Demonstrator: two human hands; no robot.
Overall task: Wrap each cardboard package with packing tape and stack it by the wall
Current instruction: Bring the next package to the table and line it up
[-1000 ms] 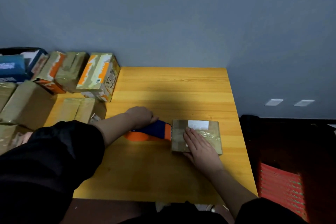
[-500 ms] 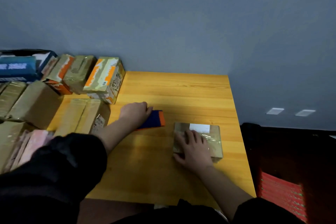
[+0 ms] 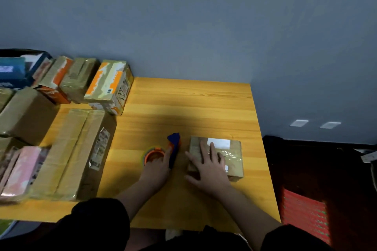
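A small flat cardboard package (image 3: 231, 162) with a white label and shiny clear tape lies on the wooden table (image 3: 183, 108), right of centre. My right hand (image 3: 208, 167) presses flat on its left half, fingers spread. Just to the left stands the tape dispenser (image 3: 173, 147), with a blue handle and an orange roll. My left hand (image 3: 157, 166) holds it at the roll, a finger lying between the roll and the handle. A narrow strip of table separates the dispenser from the package.
Several taped boxes crowd the table's left side: a long brown box (image 3: 71, 153), an orange-and-white box (image 3: 110, 83) against the grey wall, and a pink package (image 3: 22, 169). A red crate (image 3: 304, 216) sits on the dark floor past the table's right edge.
My left hand carried the dispenser away to the left, then brought it back beside the package, now turned with its handle pointing away. My right hand stayed flat on the package.
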